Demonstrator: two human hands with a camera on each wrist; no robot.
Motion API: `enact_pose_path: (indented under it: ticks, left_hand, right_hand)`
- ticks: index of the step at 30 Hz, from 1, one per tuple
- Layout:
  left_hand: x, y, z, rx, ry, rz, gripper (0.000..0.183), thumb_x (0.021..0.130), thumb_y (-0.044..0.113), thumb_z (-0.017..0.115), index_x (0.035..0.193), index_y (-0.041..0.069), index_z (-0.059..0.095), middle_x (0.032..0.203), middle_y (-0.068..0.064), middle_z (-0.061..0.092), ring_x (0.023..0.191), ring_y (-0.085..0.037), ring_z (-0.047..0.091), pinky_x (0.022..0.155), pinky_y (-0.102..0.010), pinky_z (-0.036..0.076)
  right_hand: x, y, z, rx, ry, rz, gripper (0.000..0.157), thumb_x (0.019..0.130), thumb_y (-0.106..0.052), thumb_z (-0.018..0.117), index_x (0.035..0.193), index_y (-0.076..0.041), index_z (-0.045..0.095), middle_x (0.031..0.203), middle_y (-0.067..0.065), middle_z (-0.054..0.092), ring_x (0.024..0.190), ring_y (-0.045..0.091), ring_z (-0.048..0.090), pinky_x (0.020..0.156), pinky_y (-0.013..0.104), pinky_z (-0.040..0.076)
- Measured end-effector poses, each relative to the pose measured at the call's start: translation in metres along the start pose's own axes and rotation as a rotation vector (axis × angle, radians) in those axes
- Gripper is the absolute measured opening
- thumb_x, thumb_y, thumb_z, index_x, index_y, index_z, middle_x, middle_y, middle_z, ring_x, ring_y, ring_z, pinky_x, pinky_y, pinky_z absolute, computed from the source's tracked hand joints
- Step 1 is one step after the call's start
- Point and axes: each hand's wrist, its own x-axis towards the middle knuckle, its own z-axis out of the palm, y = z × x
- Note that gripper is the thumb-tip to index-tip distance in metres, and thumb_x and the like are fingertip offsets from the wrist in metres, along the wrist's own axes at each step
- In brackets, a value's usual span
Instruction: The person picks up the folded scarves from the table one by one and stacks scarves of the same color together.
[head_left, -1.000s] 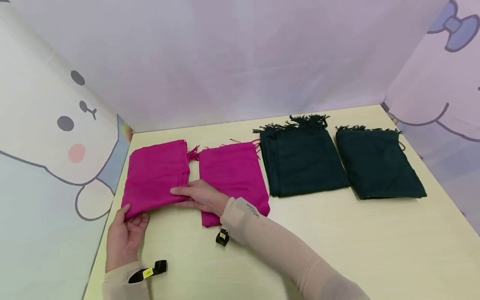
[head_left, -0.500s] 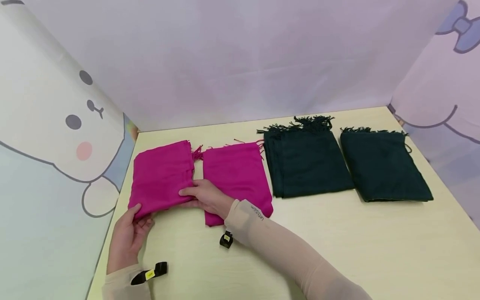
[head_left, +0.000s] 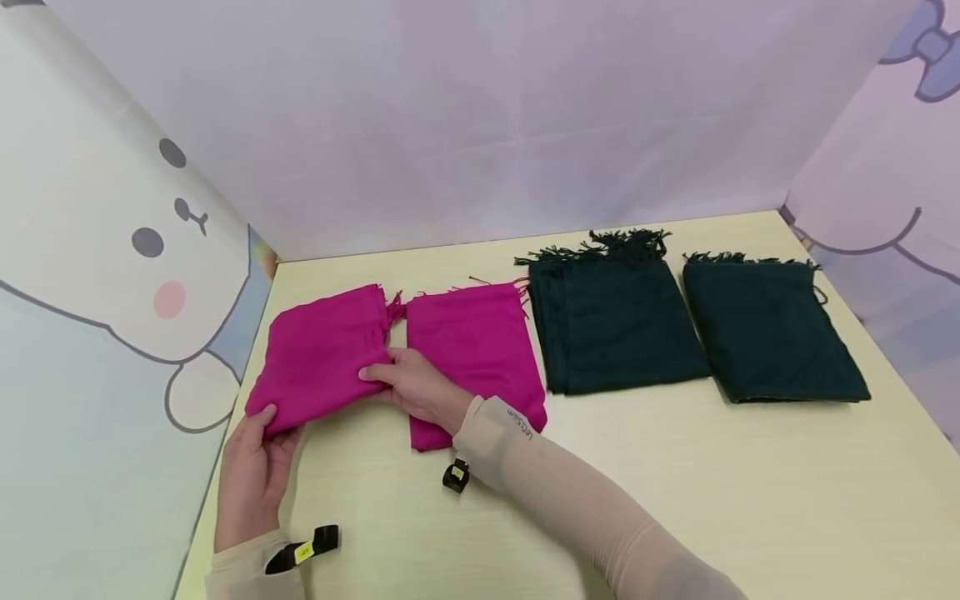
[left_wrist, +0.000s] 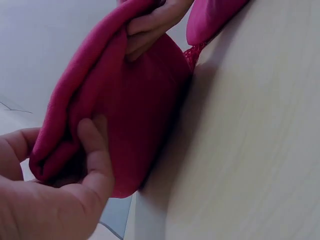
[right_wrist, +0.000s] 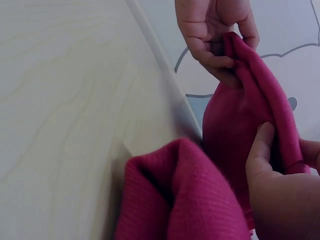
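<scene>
A folded magenta scarf (head_left: 322, 350) with a fringe at its right side lies at the table's left, its near edge raised off the surface. My left hand (head_left: 255, 471) pinches the near left corner, thumb on top and fingers beneath. At the near right corner my right hand (head_left: 416, 385) grips the same scarf, thumb above, fingers under it. From below, the left wrist view shows the fingers (left_wrist: 95, 155) against the underside of the scarf (left_wrist: 130, 115). A second folded magenta scarf (head_left: 472, 342) lies just to the right, partly covered by the right forearm.
Two folded dark green fringed scarves, one (head_left: 618, 325) in the middle and one (head_left: 772, 329) farther right, lie on the pale wooden table (head_left: 712, 492). A cloth backdrop (head_left: 480, 125) stands behind the table, with printed cartoon panels at both sides.
The near edge of the held magenta scarf has risen a little, and both hands keep their hold on it. The other scarves stay put; the head view has shifted slightly.
</scene>
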Motion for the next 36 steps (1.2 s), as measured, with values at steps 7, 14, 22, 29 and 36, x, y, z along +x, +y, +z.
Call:
enact_pose_path:
  ticks: [7,14,22,29,36]
  left_hand:
    - [0.002,-0.007,0.011,-0.045,0.019,0.120,0.049,0.104,-0.001,0.044,0.152,0.001,0.036,0.146,-0.014,0.049,0.125,-0.023,0.058,0.096,-0.036,0.053]
    - [-0.002,-0.008,0.019,0.068,0.089,0.204,0.046,0.102,0.004,0.053,0.147,0.000,0.044,0.140,-0.018,0.051,0.110,-0.022,0.063,0.094,-0.033,0.054]
    - [-0.004,-0.007,0.028,0.135,0.053,0.299,0.043,0.101,0.004,0.056,0.141,-0.008,0.046,0.127,-0.019,0.054,0.100,-0.022,0.064,0.091,-0.030,0.055]
    - [-0.006,-0.008,0.034,0.190,0.014,0.366,0.041,0.100,0.003,0.057,0.137,-0.012,0.047,0.120,-0.018,0.055,0.095,-0.022,0.063,0.086,-0.027,0.057]
    - [-0.009,-0.007,0.041,0.272,-0.051,0.430,0.043,0.099,0.001,0.056,0.138,-0.015,0.045,0.127,-0.022,0.052,0.103,-0.025,0.063,0.093,-0.030,0.055]
  right_hand:
    - [-0.001,-0.003,-0.002,0.018,-0.022,-0.037,0.036,0.094,0.000,0.064,0.130,-0.006,0.060,0.124,0.006,0.064,0.109,0.018,0.065,0.101,0.042,0.050]
    - [-0.004,-0.010,-0.003,0.008,-0.040,-0.053,0.034,0.095,-0.002,0.064,0.129,-0.005,0.061,0.123,0.006,0.065,0.104,0.015,0.065,0.107,0.044,0.044]
    - [-0.007,-0.016,-0.001,-0.009,-0.069,-0.138,0.041,0.095,0.000,0.063,0.136,-0.008,0.057,0.130,0.003,0.062,0.109,0.015,0.063,0.104,0.038,0.048]
    - [-0.013,-0.022,0.000,-0.025,-0.062,-0.184,0.041,0.096,0.002,0.061,0.135,-0.006,0.057,0.125,0.003,0.062,0.106,0.015,0.062,0.106,0.041,0.046]
    - [-0.016,-0.030,-0.001,-0.040,-0.079,-0.270,0.040,0.095,0.004,0.060,0.135,-0.003,0.057,0.120,0.004,0.063,0.101,0.015,0.062,0.091,0.026,0.054]
